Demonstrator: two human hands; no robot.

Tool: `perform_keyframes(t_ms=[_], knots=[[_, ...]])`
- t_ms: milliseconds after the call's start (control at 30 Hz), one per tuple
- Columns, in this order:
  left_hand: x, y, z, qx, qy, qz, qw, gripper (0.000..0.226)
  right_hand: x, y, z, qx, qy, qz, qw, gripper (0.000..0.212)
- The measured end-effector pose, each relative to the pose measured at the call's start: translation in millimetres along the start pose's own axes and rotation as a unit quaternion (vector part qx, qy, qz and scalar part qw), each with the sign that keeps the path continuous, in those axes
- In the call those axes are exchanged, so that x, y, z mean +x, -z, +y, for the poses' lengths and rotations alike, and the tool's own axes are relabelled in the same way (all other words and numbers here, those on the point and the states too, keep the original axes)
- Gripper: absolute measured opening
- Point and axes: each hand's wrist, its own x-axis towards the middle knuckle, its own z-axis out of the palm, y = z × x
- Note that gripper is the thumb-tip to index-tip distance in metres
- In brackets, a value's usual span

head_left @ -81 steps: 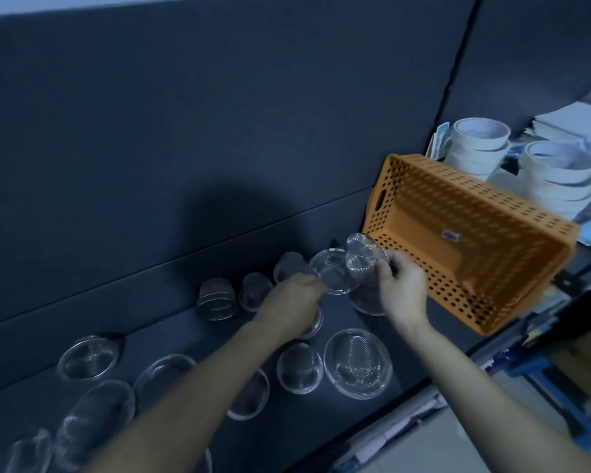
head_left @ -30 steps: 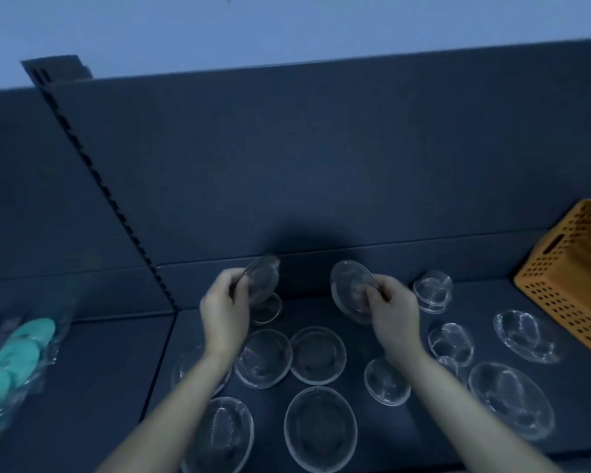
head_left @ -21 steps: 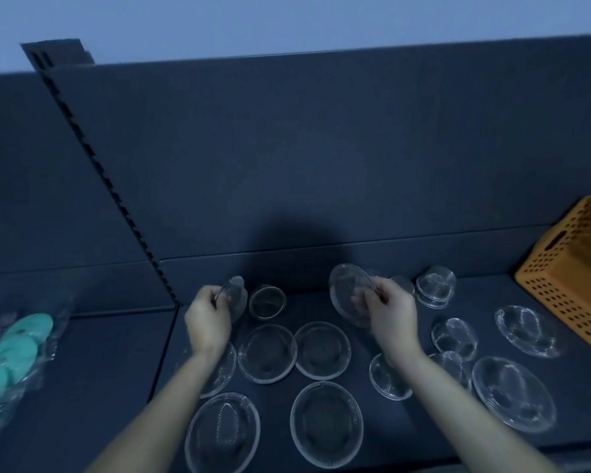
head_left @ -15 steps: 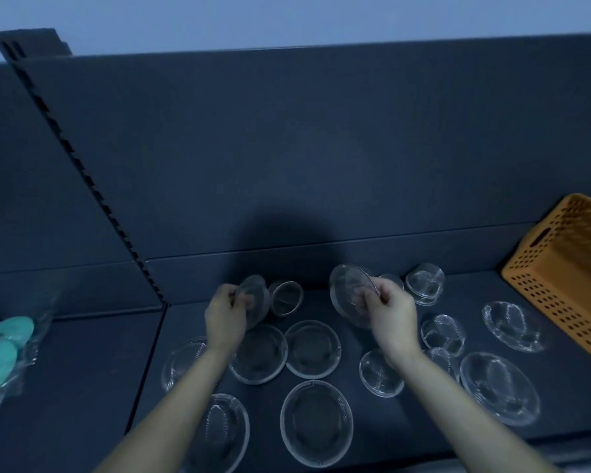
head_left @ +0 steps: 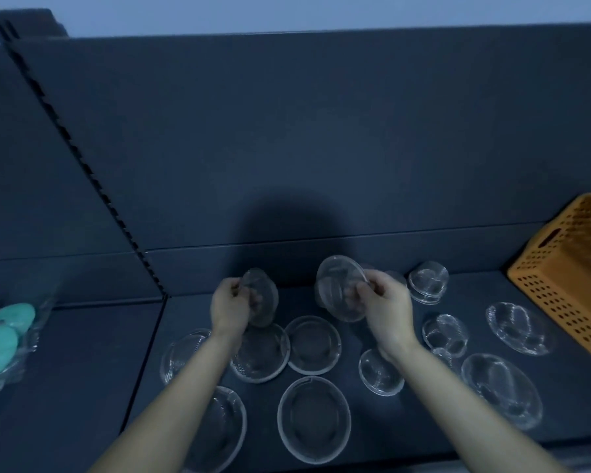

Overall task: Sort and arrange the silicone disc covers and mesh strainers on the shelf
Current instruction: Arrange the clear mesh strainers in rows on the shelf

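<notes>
Several clear round disc covers and strainers lie on the dark shelf [head_left: 338, 302]. My left hand [head_left: 228, 307] pinches a small clear disc [head_left: 261, 297] held on edge above a flat disc [head_left: 260, 353]. My right hand [head_left: 384, 303] grips a larger clear disc [head_left: 340, 286], tilted up above the shelf. Flat discs lie below the hands, among them one in the middle [head_left: 314, 344] and one at the front [head_left: 314, 418]. Clear domed pieces sit to the right [head_left: 428, 281].
An orange perforated basket [head_left: 567, 268] stands tilted at the right end of the shelf. A slotted upright [head_left: 82, 165] divides the shelving at left. Teal items in a clear bag [head_left: 4, 332] lie on the left section. A dark back panel rises behind.
The small round piece that stood at the back between my hands is no longer visible there. My left hand's disc sits lower over the flat disc. My right hand has barely moved.
</notes>
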Motion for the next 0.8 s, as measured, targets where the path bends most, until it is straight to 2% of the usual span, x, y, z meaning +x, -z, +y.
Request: perform_keyframes(t_ms=[133, 233, 333, 400, 467, 533, 600, 667, 733, 800], knots=[[7.7, 34.9, -2.8, -0.033, 0.028, 0.033, 0.999, 0.013, -8.2, -37.4, -1.1, 0.025, -0.051, -0.051, 0.997, 0.019], [10.8, 57.9, -3.4, -0.069, 0.035, 0.054, 0.996, 0.016, -12.1, -66.3, 6.4, 0.09, -0.162, -0.062, 0.981, 0.018], [16.2, 76.9, -3.7, -0.118, 0.047, 0.081, 0.989, 0.02, -12.6, -89.6, 12.8, 0.171, -0.252, -0.084, 0.949, 0.026], [21.1, 88.1, -8.1, -0.102, 0.055, 0.083, 0.99, 0.024, -10.7, -102.8, 17.0, 0.212, -0.293, -0.089, 0.928, 0.034], [25.9, 97.2, -14.2, -0.044, 0.066, 0.068, 0.994, 0.022, -6.3, -114.7, 25.2, 0.207, -0.307, -0.089, 0.925, 0.048], [29.1, 105.3, -19.2, 0.082, 0.066, 0.054, 0.993, 0.034, -2.5, -122.9, 37.5, 0.132, -0.292, -0.103, 0.942, 0.063], [29.5, 112.3, -21.6, 0.188, 0.039, 0.045, 0.98, 0.049, -1.2, -125.0, 47.3, -0.074, -0.211, -0.12, 0.967, 0.063], [28.9, 116.5, -21.8, 0.257, -0.006, 0.033, 0.966, 0.056, -2.3, -122.6, 50.9, -0.246, -0.108, -0.128, 0.955, 0.053], [28.0, 118.5, -21.0, 0.322, -0.061, 0.025, 0.945, 0.056, -5.7, -117.9, 49.4, -0.323, -0.031, -0.15, 0.934, 0.039], [24.1, 116.7, -17.8, 0.364, -0.132, 0.006, 0.922, 0.049, -9.2, -113.1, 48.4, -0.382, 0.025, -0.172, 0.908, 0.042]])
